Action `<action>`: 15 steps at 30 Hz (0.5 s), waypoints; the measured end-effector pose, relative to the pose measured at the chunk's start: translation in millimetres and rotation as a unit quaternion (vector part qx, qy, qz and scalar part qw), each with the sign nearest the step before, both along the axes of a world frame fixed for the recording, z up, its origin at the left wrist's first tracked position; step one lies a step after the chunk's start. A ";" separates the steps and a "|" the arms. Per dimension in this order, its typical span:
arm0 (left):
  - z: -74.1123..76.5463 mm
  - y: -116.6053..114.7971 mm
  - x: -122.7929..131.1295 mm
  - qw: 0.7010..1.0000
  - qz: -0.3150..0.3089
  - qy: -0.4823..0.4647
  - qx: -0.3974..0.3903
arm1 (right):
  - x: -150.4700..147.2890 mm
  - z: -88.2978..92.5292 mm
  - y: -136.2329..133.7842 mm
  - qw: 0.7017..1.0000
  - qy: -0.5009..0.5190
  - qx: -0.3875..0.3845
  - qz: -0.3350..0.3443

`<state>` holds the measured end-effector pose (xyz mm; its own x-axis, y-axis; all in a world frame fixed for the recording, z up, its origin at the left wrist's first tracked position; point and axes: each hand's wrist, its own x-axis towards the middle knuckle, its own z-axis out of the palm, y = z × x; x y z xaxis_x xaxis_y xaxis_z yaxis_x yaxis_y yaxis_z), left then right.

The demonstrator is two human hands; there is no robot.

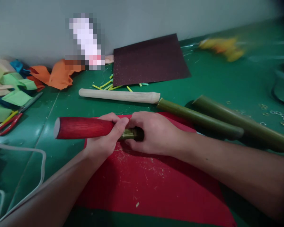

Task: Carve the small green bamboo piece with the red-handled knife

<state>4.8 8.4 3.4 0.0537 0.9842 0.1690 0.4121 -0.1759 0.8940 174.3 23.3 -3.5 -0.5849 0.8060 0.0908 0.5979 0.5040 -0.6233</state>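
Note:
Between my hands a short green bamboo tube point(128, 134) lies in line with a thick red cylinder point(82, 128), wood-grained with a pale flat end pointing left. My left hand point(109, 134) is wrapped round the cylinder's right end, thumb on top. My right hand point(153, 132) is curled round the bamboo tube, close to its dark open end. The fingers hide where cylinder and tube meet, so I cannot see whether they are joined. Both are held over a red sheet point(156, 189) sprinkled with pale shavings.
Behind my hands lie a pale stick point(118, 95) and two green bamboo lengths point(198, 118). A dark brown sheet point(149, 61) rests near the wall. Scissors point(11, 121) and crumpled coloured paper point(59, 74) are at left, above a white cable point(44, 164). Small rings point(278, 113) lie at right.

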 end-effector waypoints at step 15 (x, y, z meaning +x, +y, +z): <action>2.1 -5.8 1.1 1.000 -0.023 -0.003 0.003 | -0.4 -0.1 -0.7 1.000 -0.001 0.004 -0.011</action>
<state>6.0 2.5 5.5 0.0980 0.9798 0.1743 0.3989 -0.1991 0.8951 173.9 22.6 -3.6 -0.5675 0.8178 0.0959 0.6096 0.4956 -0.6188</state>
